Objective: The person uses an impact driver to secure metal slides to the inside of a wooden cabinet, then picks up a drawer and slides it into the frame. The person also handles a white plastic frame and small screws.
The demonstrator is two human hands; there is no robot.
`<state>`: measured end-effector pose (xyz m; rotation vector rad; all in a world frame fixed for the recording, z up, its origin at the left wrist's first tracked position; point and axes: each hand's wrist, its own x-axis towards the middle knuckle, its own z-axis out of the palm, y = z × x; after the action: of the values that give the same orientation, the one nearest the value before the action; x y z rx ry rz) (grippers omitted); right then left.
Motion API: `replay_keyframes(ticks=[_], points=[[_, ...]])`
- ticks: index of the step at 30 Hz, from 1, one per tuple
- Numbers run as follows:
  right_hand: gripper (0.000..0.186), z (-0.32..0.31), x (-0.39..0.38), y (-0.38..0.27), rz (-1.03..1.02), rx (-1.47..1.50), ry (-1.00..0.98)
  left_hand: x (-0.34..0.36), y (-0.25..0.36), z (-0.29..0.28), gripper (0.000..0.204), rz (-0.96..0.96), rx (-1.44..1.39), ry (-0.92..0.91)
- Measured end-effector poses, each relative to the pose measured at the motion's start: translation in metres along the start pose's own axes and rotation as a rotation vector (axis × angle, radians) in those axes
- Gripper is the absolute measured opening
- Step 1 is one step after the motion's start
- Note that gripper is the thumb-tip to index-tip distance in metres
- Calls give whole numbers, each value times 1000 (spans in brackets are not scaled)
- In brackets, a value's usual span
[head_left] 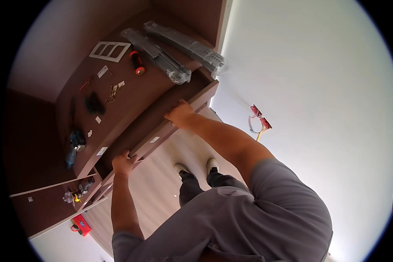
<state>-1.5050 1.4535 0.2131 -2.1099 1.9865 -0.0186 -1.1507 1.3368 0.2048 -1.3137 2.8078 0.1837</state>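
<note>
The left hand (124, 164) and right hand (181, 114) have fingers clamped on the drawer (163, 131) front. A screwdriver (137, 63) lies on the desk (133, 94).

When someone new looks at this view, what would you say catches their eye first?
Probably the left hand and right hand, near the middle, gripping the front of an open drawer. Beyond them, two plastic-wrapped metal rails lie on the brown surface, with a red-and-black tool just to their left. On the pale wall at right, red fittings with loose wires stand out.
</note>
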Motion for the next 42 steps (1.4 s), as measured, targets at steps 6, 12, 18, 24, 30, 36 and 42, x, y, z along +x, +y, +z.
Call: replay_keyframes(ticks=[6,12,18,24,30,36,42], points=[[24,43,-26,-11,3,164,781,19,-23,4,39,9,-23,46],[14,38,5,-14,-62,201,823,26,-15,0,40,-6,-52,217],[9,87,13,-16,-137,286,718,21,-14,15,41,71,28,567],[13,108,51,13,-84,299,882,18,-33,77,56,127,118,983],[22,158,59,37,-136,133,1100,17,-92,171,77,168,316,1186],[52,177,100,87,-135,-158,1591,42,-113,187,66,145,453,1307],[63,182,135,108,-132,-206,1576,74,-105,183,64,138,486,1376]])
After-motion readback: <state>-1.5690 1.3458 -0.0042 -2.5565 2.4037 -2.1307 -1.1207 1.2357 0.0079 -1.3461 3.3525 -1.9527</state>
